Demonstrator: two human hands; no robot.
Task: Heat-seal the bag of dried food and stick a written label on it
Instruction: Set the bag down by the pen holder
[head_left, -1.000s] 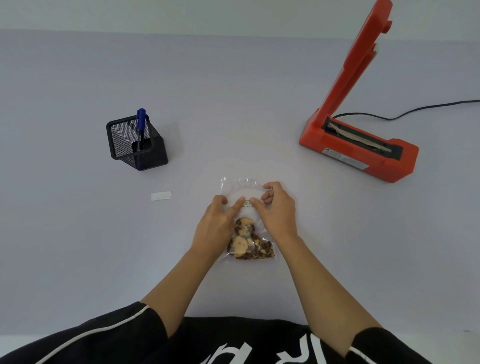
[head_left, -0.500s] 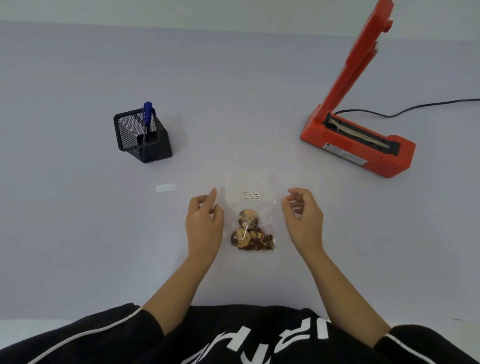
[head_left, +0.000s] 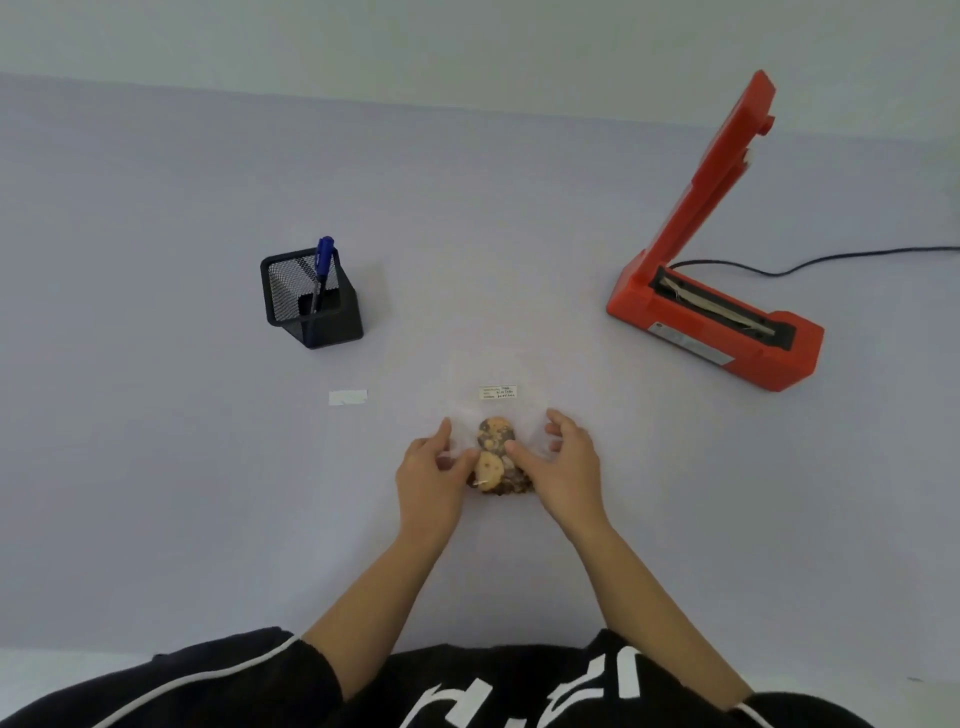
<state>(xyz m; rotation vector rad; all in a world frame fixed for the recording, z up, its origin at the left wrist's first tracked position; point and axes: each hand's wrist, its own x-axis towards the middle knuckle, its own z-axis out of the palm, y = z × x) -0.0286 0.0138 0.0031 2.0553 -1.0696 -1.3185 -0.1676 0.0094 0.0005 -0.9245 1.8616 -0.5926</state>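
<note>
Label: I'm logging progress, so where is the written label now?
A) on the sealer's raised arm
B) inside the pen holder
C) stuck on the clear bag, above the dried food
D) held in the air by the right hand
C: the label, with lines of writing on it, lies flat on the bag, just beyond the dried food.

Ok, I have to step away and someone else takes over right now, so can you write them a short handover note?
Left hand pinches the left edge of the bag; right hand grips its right side, thumb on the dried food.
Done: the written label is stuck on the bag, and the pen is back in its holder.
Left: the sealer stands open with nothing in it. The seal cannot be made out, so check it.
</note>
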